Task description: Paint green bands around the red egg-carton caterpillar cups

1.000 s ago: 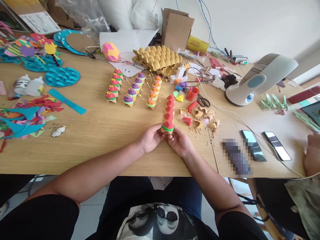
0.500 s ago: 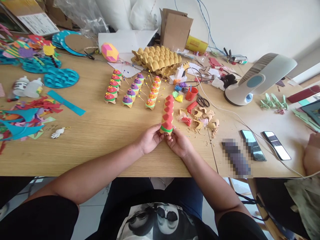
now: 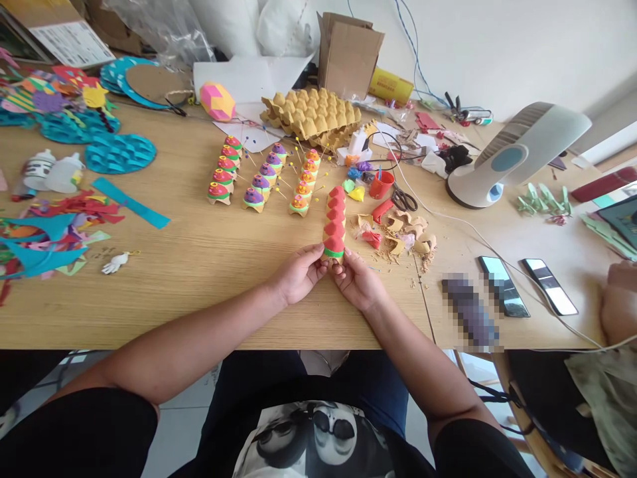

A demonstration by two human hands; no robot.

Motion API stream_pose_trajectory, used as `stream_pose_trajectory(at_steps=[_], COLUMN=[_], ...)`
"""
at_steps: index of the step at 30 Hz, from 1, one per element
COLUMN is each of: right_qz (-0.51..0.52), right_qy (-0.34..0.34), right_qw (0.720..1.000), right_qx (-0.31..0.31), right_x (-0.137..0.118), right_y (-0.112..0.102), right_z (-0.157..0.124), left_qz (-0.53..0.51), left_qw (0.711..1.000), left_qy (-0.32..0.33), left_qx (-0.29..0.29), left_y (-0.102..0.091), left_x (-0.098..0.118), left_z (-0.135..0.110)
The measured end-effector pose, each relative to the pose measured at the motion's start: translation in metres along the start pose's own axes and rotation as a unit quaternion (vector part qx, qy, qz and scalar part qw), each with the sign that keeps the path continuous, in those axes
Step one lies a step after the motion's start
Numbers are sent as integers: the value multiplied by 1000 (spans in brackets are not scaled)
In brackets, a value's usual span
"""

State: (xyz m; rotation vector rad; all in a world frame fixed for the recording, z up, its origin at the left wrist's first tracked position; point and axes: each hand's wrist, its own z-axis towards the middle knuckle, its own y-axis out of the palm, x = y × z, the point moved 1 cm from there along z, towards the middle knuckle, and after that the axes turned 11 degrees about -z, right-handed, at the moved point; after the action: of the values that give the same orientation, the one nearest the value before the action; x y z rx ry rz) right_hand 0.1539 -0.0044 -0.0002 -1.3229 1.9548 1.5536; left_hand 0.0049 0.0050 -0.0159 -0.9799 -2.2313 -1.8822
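Note:
An egg carton strip [image 3: 335,222] with red-covered bumps points away from me. A green band [image 3: 333,253] wraps the bump at its near end. My left hand [image 3: 303,272] pinches the near end from the left, and my right hand [image 3: 358,279] grips it from the right, fingertips of both close together. Beyond it stand three decorated strips: a red one [image 3: 226,172], a purple one [image 3: 265,179] and an orange one [image 3: 306,182]. Pins with coloured heads stick out around them.
Carton scraps [image 3: 411,229], scissors [image 3: 404,198] and a red cup [image 3: 381,185] lie right of the strip. Further right are a white fan [image 3: 512,159], phones [image 3: 505,285] and another person's arm [image 3: 620,302]. Egg trays [image 3: 313,116] are at the back, paper scraps [image 3: 44,239] at left.
The near end of the red strip has shifted slightly to the right and away from me, still held by both hands. The view has tilted very slightly.

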Motion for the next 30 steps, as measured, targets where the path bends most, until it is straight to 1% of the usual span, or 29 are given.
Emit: stream_pose_trajectory(at_steps=[3, 7, 13, 16, 18, 20, 26, 30], right_qz=[-6, -23, -49, -65, -70, -74, -103, -120], right_qy=[-3, -30, -85, -91, -86, -83, -109, -111], right_qw=[1000, 999, 995, 993, 993, 993, 988, 986], right_qx=[-1, 6, 25, 23, 28, 37, 45, 45], right_x=[0, 1, 3, 3, 3, 3, 5, 6], right_y=[0, 0, 2, 4, 5, 4, 4, 3], right_z=[-1, -2, -3, -4, -4, -3, -2, -2], left_qz=[4, 31, 55, 67, 77, 82, 86, 73], left_qw=[1000, 999, 998, 997, 994, 993, 995, 995], left_qy=[5, 0, 25, 22, 9, -2, 10, 10], left_qx=[-7, -37, -13, -44, -74, -89, -55, -61], left_y=[2, 4, 0, 2, 4, 5, 4, 5], left_x=[2, 4, 3, 3, 3, 3, 1, 0], left_z=[-1, -3, -2, -2, -3, -4, -3, -4])
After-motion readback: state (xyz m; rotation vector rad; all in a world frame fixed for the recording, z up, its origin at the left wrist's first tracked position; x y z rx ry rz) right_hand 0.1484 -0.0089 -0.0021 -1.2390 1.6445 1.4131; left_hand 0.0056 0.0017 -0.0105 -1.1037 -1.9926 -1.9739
